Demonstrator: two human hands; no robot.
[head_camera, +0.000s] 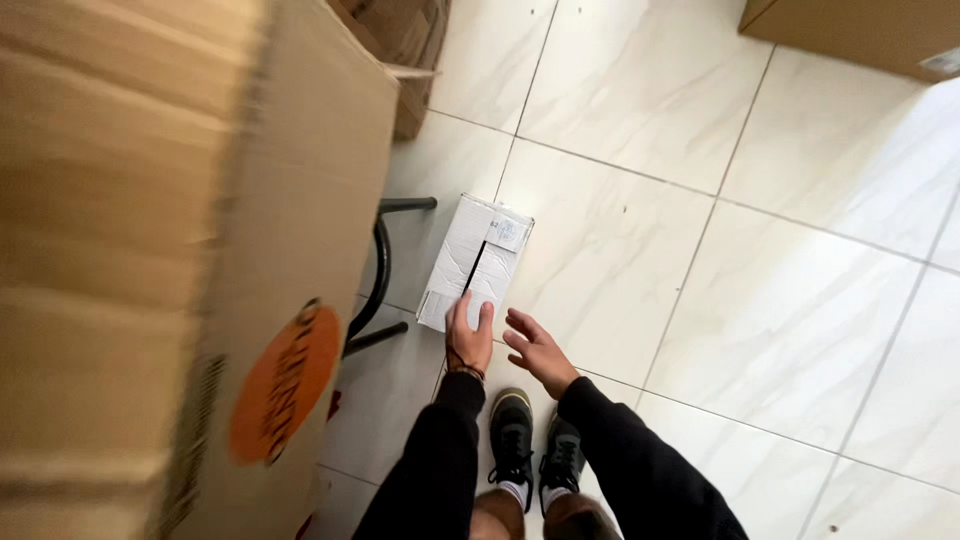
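Beside a tall brown cardboard carton (150, 250), the left hand (468, 340) lay flat on a small white cardboard box (475, 262) stretching away lengthwise, the right hand (538, 352) hovering spread just beside.

Open tiled floor (700, 300) is seen to the right of and beyond the small white box (475, 262); no obstacle is observed there until the brown carton (870, 30) at the far right edge. Passage on the left is blocked by a large cardboard carton (200, 250) close to the camera, with a black metal stand (385, 270) just beside the white box's left side. A further cardboard stack (405, 50) closes the far left. On the near side, room is limited by the two shoes (535, 440) standing just behind the left hand (468, 340) and right hand (540, 350). The box's right side is flanked by bare tile.
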